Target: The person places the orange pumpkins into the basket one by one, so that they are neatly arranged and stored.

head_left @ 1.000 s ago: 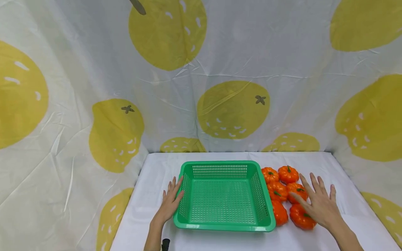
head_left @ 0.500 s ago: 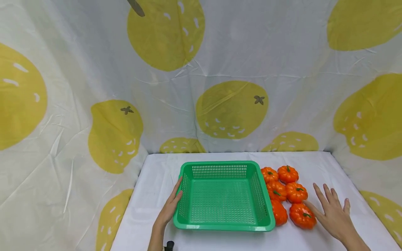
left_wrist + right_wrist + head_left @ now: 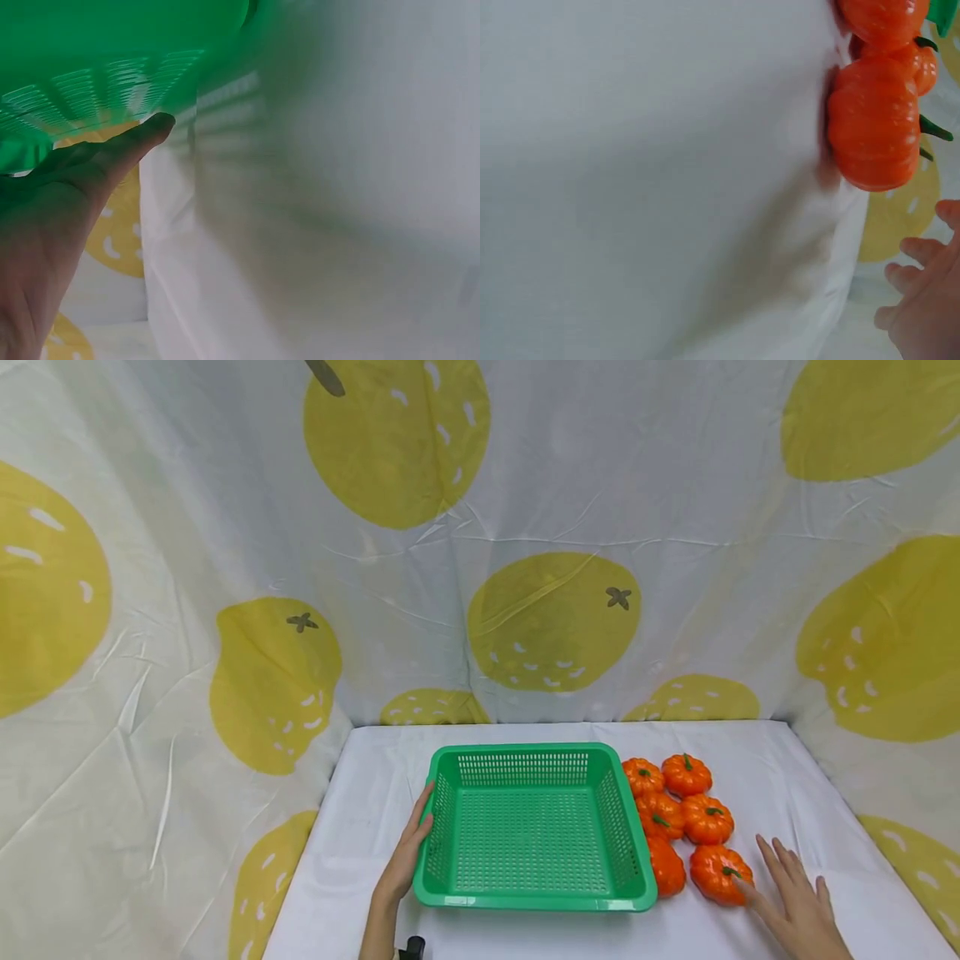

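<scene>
A green plastic basket (image 3: 534, 903) with slotted walls sits on the white cloth, nothing inside it. Against its left outer wall lies my left hand (image 3: 402, 858), two digits showing along the rim and the rest hidden. The left wrist view shows one straight digit of that hand (image 3: 52, 225) reaching along the basket's wall (image 3: 112, 82). Several small orange pumpkins with green stems are grouped at the basket's right. My right hand (image 3: 798, 900) hovers with fingers spread, holding nothing, just right of the nearest pumpkin (image 3: 718, 874); its thumb overlaps that pumpkin in the head view.
Other pumpkins stand close together, such as one at the back (image 3: 686, 775) and one by the basket's right wall (image 3: 666, 868). A white cloth covers the table (image 3: 757, 752). Lemon-print curtains (image 3: 420, 635) hang behind and on both sides.
My right hand has moved away from over the pumpkins, to the right and then nearer the front. My left hand has settled closer against the basket's side. Basket and pumpkins stay put.
</scene>
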`<state>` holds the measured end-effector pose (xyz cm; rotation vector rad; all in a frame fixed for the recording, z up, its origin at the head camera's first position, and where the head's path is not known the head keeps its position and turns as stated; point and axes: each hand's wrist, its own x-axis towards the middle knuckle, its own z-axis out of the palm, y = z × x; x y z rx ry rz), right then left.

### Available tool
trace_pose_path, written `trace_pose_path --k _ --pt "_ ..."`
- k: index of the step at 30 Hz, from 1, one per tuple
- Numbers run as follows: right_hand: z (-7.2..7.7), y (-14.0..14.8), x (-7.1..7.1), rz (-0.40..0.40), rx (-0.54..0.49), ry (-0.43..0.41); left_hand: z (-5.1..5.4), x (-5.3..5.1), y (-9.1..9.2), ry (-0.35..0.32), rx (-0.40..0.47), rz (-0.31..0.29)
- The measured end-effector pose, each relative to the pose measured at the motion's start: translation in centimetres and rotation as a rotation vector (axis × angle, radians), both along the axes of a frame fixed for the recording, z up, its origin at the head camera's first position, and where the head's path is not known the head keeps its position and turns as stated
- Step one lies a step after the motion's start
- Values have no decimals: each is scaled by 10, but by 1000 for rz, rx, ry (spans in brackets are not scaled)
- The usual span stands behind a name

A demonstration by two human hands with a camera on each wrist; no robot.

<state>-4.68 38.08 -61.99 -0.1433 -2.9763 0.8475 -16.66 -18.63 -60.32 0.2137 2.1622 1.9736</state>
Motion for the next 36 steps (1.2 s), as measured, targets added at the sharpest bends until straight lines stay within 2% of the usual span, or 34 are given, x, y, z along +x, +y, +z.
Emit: trace_pose_path --k 5,7,14,18,29,32,34,36 --pt "-4 -3 2 -11 -37 -170 -3 0 1 -13 23 20" --pt "-4 -5 2 -14 -40 -210 -3 1 1 -17 35 23" --pt "-5 -14 1 -25 -10 -246 -5 1 1 -20 51 22" --pt "-4 -19 -2 -48 -50 -313 -5 1 1 -16 49 25" --pt "-5 -26 -5 -128 -156 -380 -5 1 1 -12 55 19" --pt "-7 -26 -4 -135 -166 -349 -5 1 1 -14 50 26" --pt "-9 -27 -2 -132 -158 -289 -6 1 1 -16 45 31" --pt "-11 -28 1 -125 -140 -190 -6 1 1 -18 39 36"
